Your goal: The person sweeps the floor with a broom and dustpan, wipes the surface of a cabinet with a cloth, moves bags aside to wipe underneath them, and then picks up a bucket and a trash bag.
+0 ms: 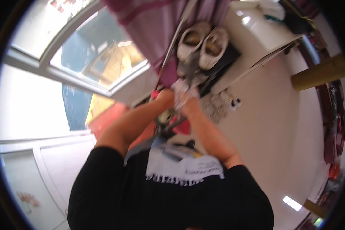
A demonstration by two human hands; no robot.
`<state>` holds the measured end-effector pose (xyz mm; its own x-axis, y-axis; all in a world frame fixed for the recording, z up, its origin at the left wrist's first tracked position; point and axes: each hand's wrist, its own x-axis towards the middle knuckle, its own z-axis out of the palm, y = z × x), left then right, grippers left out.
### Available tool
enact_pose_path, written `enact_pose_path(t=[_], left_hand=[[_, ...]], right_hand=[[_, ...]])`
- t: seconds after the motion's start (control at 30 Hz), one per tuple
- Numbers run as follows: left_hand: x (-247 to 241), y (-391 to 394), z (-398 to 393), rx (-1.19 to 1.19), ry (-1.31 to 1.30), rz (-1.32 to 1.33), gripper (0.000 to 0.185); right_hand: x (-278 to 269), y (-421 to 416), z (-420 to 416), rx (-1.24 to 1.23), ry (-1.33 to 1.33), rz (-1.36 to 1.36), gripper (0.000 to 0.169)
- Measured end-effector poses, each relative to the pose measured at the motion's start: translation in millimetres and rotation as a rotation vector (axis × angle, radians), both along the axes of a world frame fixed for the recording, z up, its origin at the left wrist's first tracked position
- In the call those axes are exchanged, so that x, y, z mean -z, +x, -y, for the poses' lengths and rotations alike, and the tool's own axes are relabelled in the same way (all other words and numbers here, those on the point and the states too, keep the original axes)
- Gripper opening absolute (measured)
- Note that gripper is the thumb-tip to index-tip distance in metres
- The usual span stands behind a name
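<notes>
A crumpled sheet or bag of clear plastic (180, 93) is bunched between my two hands. My left hand (166, 96) closes at its left edge, and my right hand (190, 104) grips it from the right. Just beyond the plastic is a blurred grey item (191, 69); I cannot tell whether it is a shoe or cloth, or whether it is inside the plastic. Behind it a pair of worn white shoes (214, 49) stands side by side on a dark flat surface (231, 54). Beneath my forearms shows a pink object (182, 126), partly hidden.
A white cabinet (258, 31) stands at the upper right, with several small shoes (230, 99) on the tiled floor (256, 120) below. To the upper left are a pink curtain (149, 26), a thin metal rod (172, 43) and a white-framed window (103, 51). A yellow post (319, 73) juts in from the right.
</notes>
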<state>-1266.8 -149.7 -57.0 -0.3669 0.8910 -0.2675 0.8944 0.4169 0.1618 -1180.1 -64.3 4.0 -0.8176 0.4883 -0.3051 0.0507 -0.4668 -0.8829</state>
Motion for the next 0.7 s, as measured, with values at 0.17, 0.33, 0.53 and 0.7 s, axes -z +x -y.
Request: enact_pose_path(t=[0.17, 0.33, 0.53, 0.7], left_hand=[[-46.1, 0.4, 1.8, 0.136, -0.115, 0.077, 0.014], [-29.2, -26.1, 17.4, 0.141, -0.109, 0.145, 0.013], [-19.8, -72.6, 24.7, 0.213, -0.07, 0.085, 0.017], [2.3, -110.5, 30.6, 0.148, -0.001, 0.044, 0.021]], right_hand=[[-11.2, -8.7, 12.4, 0.229, -0.089, -0.124, 0.017], [13.7, -31.3, 28.1, 0.247, 0.023, -0.118, 0.015], [33.0, -61.8, 27.9, 0.154, 0.255, -0.071, 0.009], [8.7, -90.0, 31.4, -0.143, 0.508, 0.219, 0.017]])
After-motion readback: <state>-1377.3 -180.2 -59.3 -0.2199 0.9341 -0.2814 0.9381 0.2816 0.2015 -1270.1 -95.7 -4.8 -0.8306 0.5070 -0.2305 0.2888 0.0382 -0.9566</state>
